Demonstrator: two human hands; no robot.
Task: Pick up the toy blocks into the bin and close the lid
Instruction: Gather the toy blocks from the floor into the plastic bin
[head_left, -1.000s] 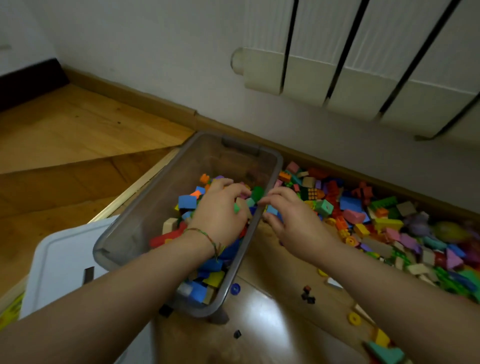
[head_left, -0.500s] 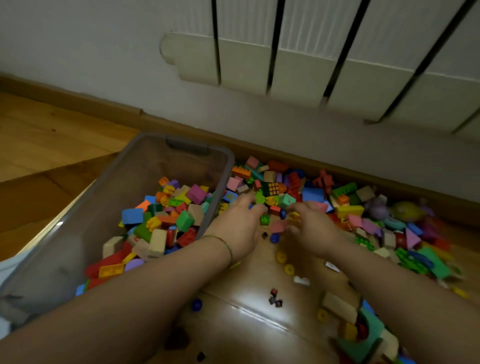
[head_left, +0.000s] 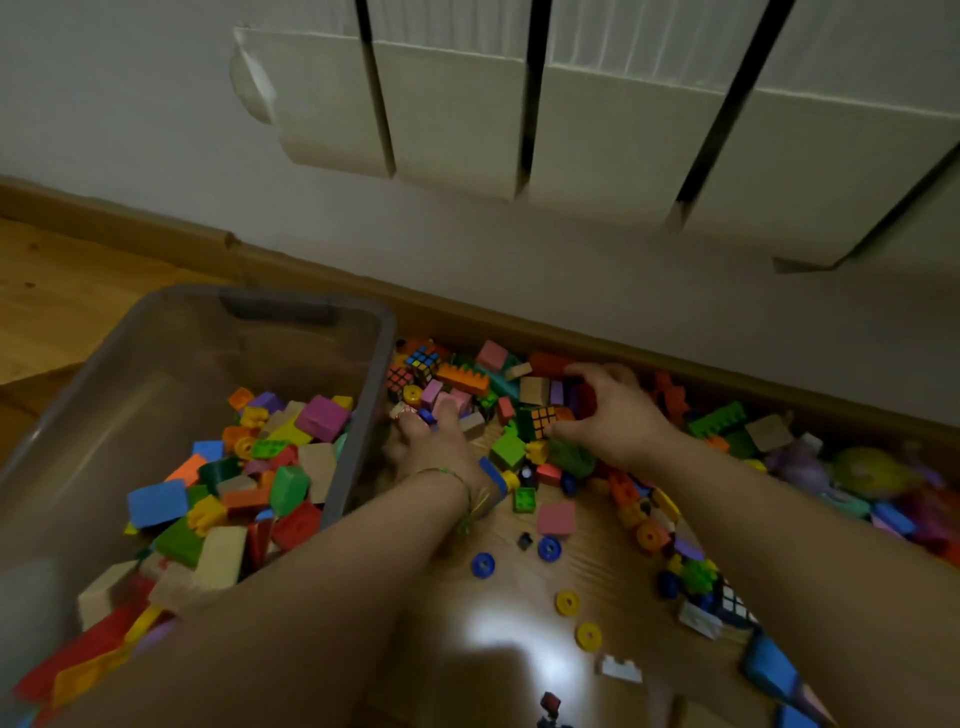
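A translucent grey bin (head_left: 385, 358) stands on the wooden floor at the left, partly filled with coloured toy blocks (head_left: 291, 467). To its right a loose pile of toy blocks (head_left: 498, 384) lies along the baseboard. My left hand (head_left: 434, 447), with a thread bracelet at the wrist, reaches into the pile just beside the bin's right wall; its bunched fingertips pinch small pieces. My right hand (head_left: 615, 415) is curled like a claw over a cluster of blocks beside a small puzzle cube (head_left: 543, 420). No lid shows in this view.
A white radiator (head_left: 571, 114) hangs on the wall above the wooden baseboard (head_left: 675, 374). Blue discs (head_left: 483, 565) and yellow discs (head_left: 567, 603) lie scattered on the floor between my arms. More blocks and another puzzle cube (head_left: 732, 605) lie at the right.
Both hands left the bin, crossed its right wall and moved deeper into the floor pile toward the baseboard. The right hand has closed over blocks. The view swung right; the lid left the picture.
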